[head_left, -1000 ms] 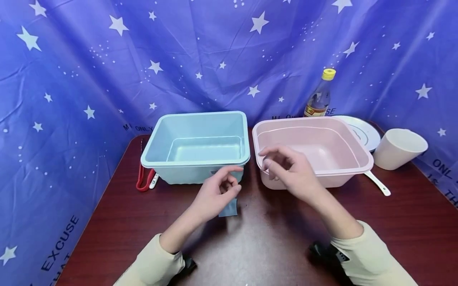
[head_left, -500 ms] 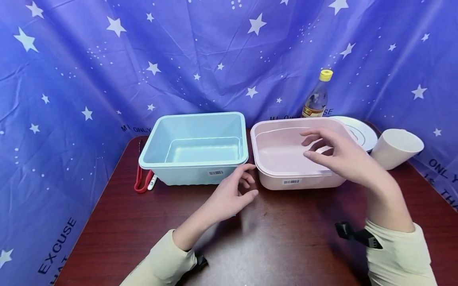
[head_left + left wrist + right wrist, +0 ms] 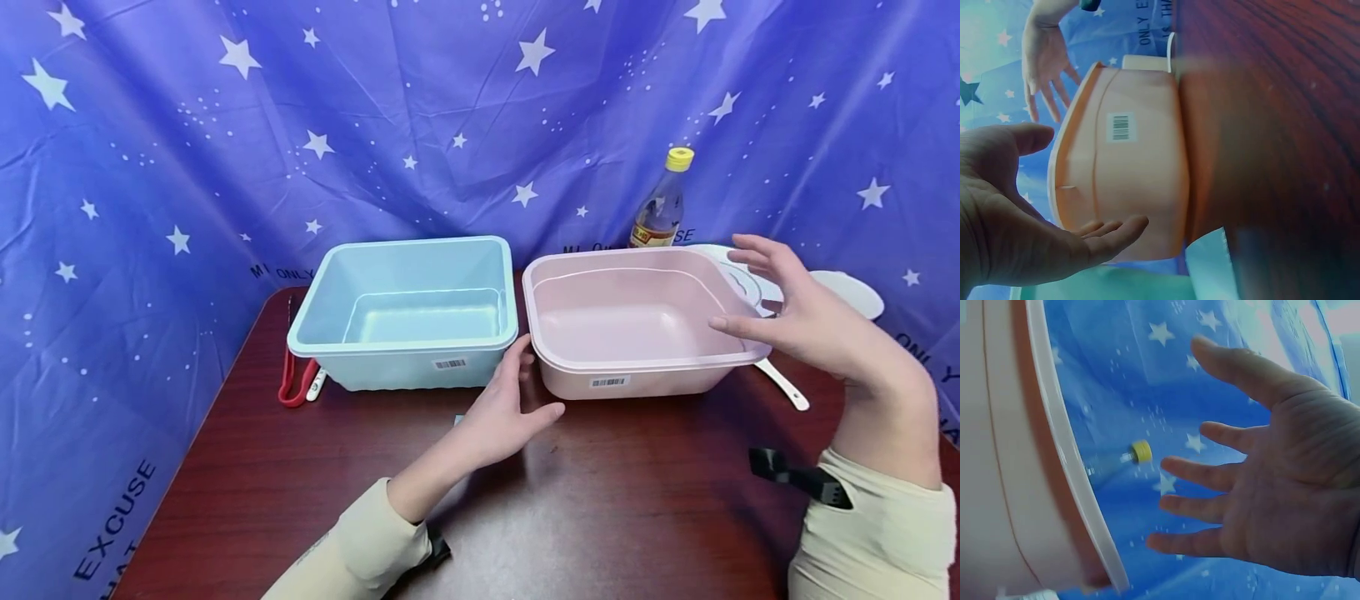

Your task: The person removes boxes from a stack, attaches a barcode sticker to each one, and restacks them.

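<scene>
A pink plastic basin (image 3: 611, 321) with a barcode label (image 3: 610, 382) stands on the dark red table (image 3: 615, 500). My left hand (image 3: 498, 417) is at its near left corner, fingers in the gap beside the light blue basin (image 3: 420, 367), thumb spread apart. In the left wrist view that hand (image 3: 1041, 212) holds nothing. Over the pink basin's right rim hovers my right hand (image 3: 802, 317), thumb and fingers spread wide. The right wrist view shows its empty palm (image 3: 1291, 487) facing the pink rim (image 3: 1063, 444).
Behind the pink basin stands a yellow-capped bottle (image 3: 662, 204). A white plate (image 3: 750, 275), a white cup (image 3: 851, 292) and a white handle (image 3: 782, 385) lie to its right. Red-handled tongs (image 3: 296, 383) and a white handle (image 3: 317, 385) are at the left. A light blue piece (image 3: 1213, 262) lies on the table.
Both hands have moved rightwards. My right hand has crossed over the pink basin to its right rim and spread its fingers; my left has reached the gap between the basins, its thumb opening out.
</scene>
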Available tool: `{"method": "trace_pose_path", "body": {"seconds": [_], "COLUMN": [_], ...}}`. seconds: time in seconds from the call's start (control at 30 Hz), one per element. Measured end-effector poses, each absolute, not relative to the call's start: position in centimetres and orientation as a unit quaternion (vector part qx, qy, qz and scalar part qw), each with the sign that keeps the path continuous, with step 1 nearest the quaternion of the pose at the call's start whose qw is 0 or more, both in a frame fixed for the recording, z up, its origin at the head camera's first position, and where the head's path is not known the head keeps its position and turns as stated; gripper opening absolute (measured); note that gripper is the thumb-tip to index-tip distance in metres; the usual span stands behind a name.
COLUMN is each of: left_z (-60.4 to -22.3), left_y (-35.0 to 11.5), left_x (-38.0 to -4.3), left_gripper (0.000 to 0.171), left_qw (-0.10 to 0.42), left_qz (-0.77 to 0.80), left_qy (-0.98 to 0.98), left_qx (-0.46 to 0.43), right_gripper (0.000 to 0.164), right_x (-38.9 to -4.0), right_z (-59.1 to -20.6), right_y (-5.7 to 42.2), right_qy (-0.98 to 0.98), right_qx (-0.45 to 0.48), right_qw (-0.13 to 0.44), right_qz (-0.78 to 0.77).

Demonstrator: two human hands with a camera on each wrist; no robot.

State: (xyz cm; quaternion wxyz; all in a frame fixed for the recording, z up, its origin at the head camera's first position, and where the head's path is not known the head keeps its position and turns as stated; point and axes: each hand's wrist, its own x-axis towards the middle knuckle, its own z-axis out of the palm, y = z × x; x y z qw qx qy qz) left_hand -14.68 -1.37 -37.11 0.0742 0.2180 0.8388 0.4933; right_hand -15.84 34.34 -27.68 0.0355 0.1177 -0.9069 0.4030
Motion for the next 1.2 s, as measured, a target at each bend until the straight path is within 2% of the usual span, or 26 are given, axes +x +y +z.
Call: {"method": "trace_pose_path", "body": {"seconds": [0.2,0.37,0.57,0.83,1.2], "left_z": [-37.8,-38.0,-38.2,-38.6,-39.5], "left_y": [-0.7,-0.1,0.8,2.0,3.0], "left_x": [-15.2,-15.6,-16.2,-17.1,-18.8], "left_gripper": [0.103,0.109,0.115,0.121,0.127], "left_qw": [0.087,0.096,0.085,0.029,0.032], "left_qz": [0.522,0.548,0.562,0.603,0.711], "left_qy": [0.825,0.811,0.805,0.774,0.664], "left_qx": [0.198,0.182,0.169,0.19,0.231], "right_gripper": [0.113,0.123,0.123,0.122,0.116], "right_x": [-16.4,-17.2,-17.8,-18.1,-18.6], "right_z": [-29.3,-31.6,-33.3,-34.4,-35.7], "right_y": [36.9,38.9,40.6,41.5,42.3], "right_qy": [-0.908,-0.867,-0.854,-0.88,-0.854], "right_qx": [0.129,0.153,0.148,0.131,0.166], "right_qw": [-0.028,-0.068,-0.124,-0.138,-0.134], "right_qz": [0.398,0.47,0.483,0.435,0.474]}}
